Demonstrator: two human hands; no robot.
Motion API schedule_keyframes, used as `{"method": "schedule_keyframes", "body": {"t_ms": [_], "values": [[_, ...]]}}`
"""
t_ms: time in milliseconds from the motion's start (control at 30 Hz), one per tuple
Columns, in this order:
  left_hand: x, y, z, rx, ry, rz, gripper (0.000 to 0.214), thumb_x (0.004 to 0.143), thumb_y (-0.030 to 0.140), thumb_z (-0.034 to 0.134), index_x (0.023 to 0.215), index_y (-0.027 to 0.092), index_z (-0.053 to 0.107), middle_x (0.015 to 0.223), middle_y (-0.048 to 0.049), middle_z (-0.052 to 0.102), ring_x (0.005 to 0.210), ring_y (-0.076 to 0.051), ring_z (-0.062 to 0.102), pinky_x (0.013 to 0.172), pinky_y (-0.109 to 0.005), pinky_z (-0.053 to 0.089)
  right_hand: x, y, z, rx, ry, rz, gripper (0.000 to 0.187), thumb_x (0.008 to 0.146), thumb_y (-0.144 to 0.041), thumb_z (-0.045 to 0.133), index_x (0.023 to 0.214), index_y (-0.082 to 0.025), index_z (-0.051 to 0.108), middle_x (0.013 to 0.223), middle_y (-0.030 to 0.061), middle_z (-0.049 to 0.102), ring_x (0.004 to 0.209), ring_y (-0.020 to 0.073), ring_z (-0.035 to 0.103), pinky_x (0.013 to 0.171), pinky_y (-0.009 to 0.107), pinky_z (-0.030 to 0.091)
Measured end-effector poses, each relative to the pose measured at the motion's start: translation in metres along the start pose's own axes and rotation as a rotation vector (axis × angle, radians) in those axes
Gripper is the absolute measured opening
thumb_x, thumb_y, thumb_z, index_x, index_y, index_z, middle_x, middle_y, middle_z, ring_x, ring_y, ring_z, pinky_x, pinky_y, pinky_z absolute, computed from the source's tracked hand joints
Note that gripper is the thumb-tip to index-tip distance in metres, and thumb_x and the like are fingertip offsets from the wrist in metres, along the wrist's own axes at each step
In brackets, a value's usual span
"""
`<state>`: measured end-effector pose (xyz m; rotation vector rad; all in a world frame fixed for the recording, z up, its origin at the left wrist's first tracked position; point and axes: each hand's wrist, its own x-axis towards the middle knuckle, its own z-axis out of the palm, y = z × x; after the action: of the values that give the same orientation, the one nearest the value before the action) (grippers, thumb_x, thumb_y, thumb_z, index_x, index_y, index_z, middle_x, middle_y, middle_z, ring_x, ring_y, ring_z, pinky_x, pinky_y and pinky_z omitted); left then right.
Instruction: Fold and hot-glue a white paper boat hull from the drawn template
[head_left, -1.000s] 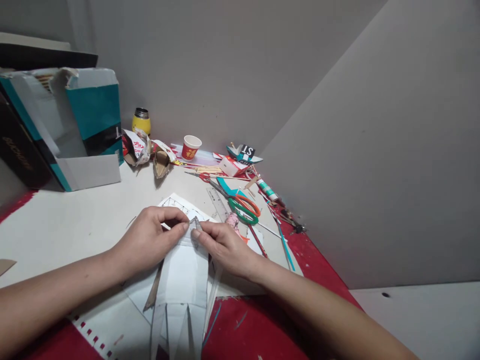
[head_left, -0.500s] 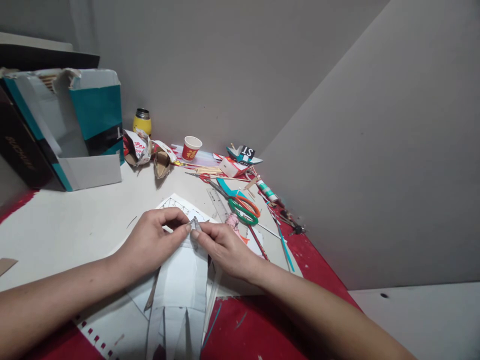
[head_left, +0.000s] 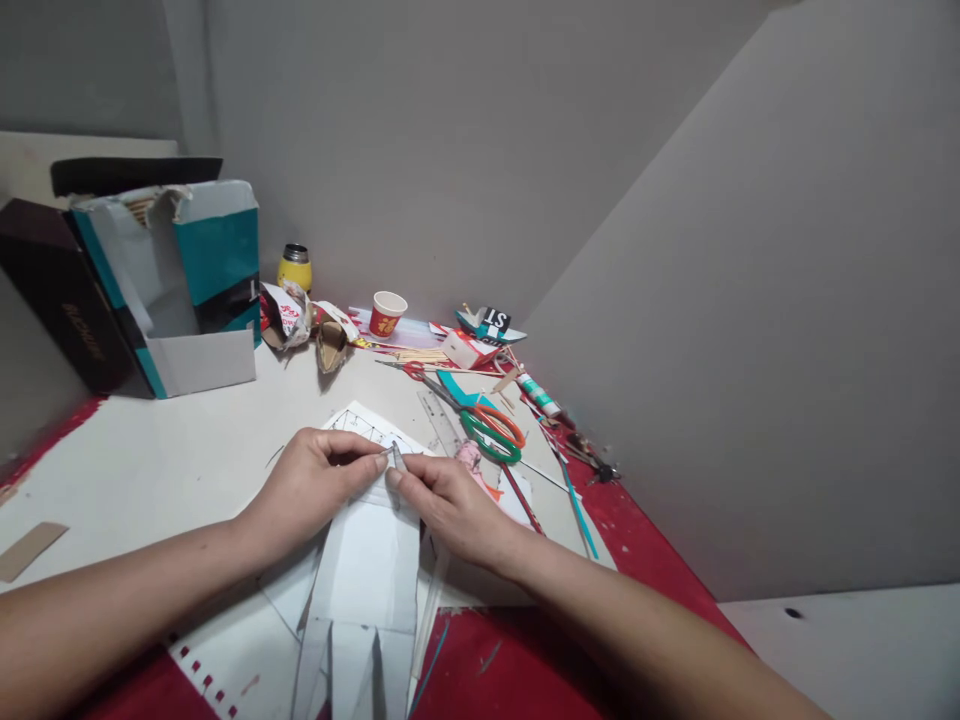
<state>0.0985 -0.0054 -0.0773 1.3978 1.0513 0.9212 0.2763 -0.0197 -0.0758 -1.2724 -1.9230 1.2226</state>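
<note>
Thumb and fingers of my left hand (head_left: 315, 490) are pinched at one side of a small, greyish pointed piece of card (head_left: 397, 458). From the other side my right hand (head_left: 454, 505) grips the same piece, its thumb on the near face. Directly below both hands lies a white folded card shape (head_left: 367, 575), with creases and cut flaps at its near end. Whether the small piece is joined to it I cannot tell. Beyond the fingers, a white sheet with drawn lines (head_left: 352, 417) shows a corner.
Scissors with green and orange handles (head_left: 491, 440) and a clear ruler (head_left: 439, 420) lie beyond my right hand. Farther back stand a red paper cup (head_left: 387, 318) and a yellow jar (head_left: 295, 270). A torn cardboard box (head_left: 217, 260) is at back left. A brown card strip (head_left: 34, 550) lies left.
The view has shifted slightly, so everything sits a little lower and to the right. Both hands keep their pinch on the small card piece, with hardly any finger movement.
</note>
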Motion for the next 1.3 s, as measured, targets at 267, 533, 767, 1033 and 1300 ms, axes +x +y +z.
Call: {"method": "schedule_keyframes", "body": {"t_ms": [267,533,767,1033,1300], "values": [[-0.006,0.004,0.003,0.055,0.050,0.083,0.013,0.075,0.025,0.064,0.073,0.016,0.074,0.074,-0.0025,0.073,0.071,-0.016,0.061,0.066,-0.026,0.046,-0.003,-0.007,0.003,-0.017,0.002,-0.009,0.031,0.089,-0.040,0.043,0.067,-0.019,0.043,0.061,-0.0053,0.031,0.055,0.0090,0.028,0.048,0.022,0.025],[-0.006,0.008,0.002,-0.029,0.049,0.091,0.010,0.074,0.026,0.065,0.073,0.016,0.070,0.074,-0.0009,0.068,0.071,-0.015,0.059,0.066,-0.026,0.044,0.002,-0.011,0.002,0.082,-0.009,0.020,0.039,0.085,-0.054,0.049,0.068,-0.018,0.047,0.061,-0.0052,0.035,0.054,0.0091,0.030,0.048,0.022,0.025],[-0.006,0.015,0.000,-0.040,-0.034,0.087,0.022,0.077,0.034,0.068,0.091,0.018,0.072,0.093,-0.0055,0.073,0.088,-0.021,0.063,0.078,-0.032,0.047,0.002,-0.009,-0.004,0.158,0.033,0.001,0.043,0.082,-0.058,0.053,0.070,-0.017,0.051,0.062,-0.0043,0.040,0.056,0.0095,0.035,0.051,0.022,0.030],[0.001,0.020,-0.006,-0.130,-0.092,-0.079,0.037,0.082,0.048,0.062,0.106,0.022,0.071,0.099,-0.0053,0.072,0.089,-0.022,0.063,0.068,-0.028,0.046,0.006,-0.004,-0.015,0.198,0.110,-0.026,0.046,0.082,-0.062,0.053,0.073,-0.017,0.053,0.062,-0.0038,0.045,0.054,0.0102,0.041,0.051,0.023,0.035],[0.002,0.018,-0.008,-0.041,-0.075,0.050,0.037,0.083,0.043,0.064,0.111,0.021,0.070,0.104,-0.0075,0.073,0.093,-0.022,0.065,0.076,-0.031,0.050,0.012,-0.004,-0.019,0.231,0.089,-0.017,0.042,0.085,-0.057,0.054,0.074,-0.017,0.053,0.062,-0.0036,0.048,0.054,0.0096,0.043,0.050,0.022,0.036]]}}
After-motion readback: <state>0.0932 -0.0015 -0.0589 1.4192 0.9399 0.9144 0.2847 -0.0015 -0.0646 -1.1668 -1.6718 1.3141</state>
